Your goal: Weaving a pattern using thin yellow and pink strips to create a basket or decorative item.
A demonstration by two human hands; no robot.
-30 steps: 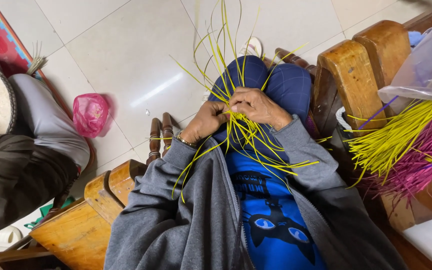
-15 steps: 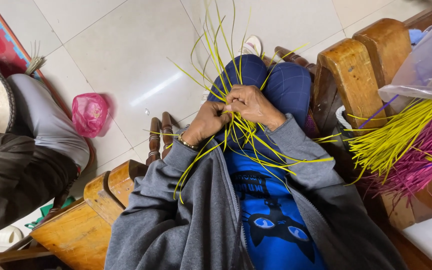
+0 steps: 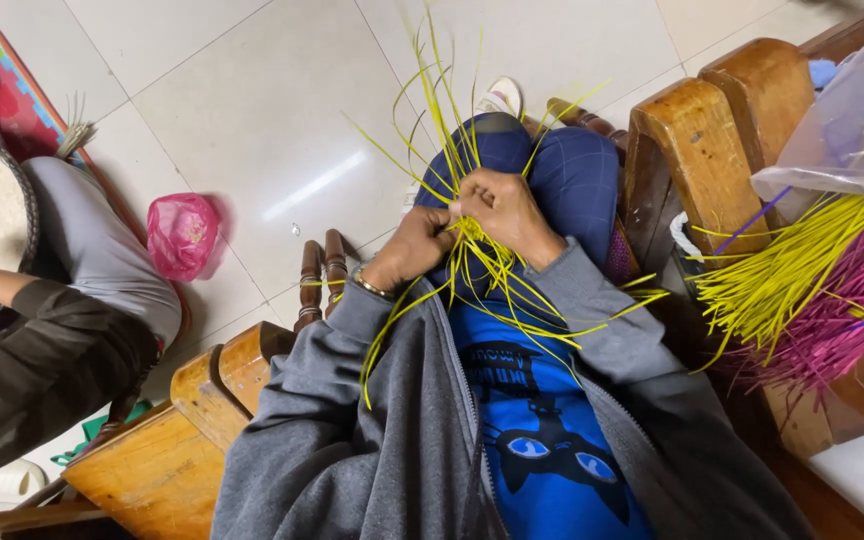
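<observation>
where both hands meet | left hand (image 3: 414, 245), right hand (image 3: 504, 208) pinching thin yellow strips (image 3: 482, 262) | strands splay outward

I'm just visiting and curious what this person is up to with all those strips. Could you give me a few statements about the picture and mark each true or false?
1. Both hands are working on yellow strips over the lap. True: the left hand and right hand meet on the bundle.
2. The loose strips bundled at the right are blue and green. False: they are yellow strips and pink strips.
3. A pink bag lies on the tiled floor. True.
4. The left wrist is bare. False: it wears a bracelet.
5. The person wears a grey jacket over a blue top. True.
</observation>
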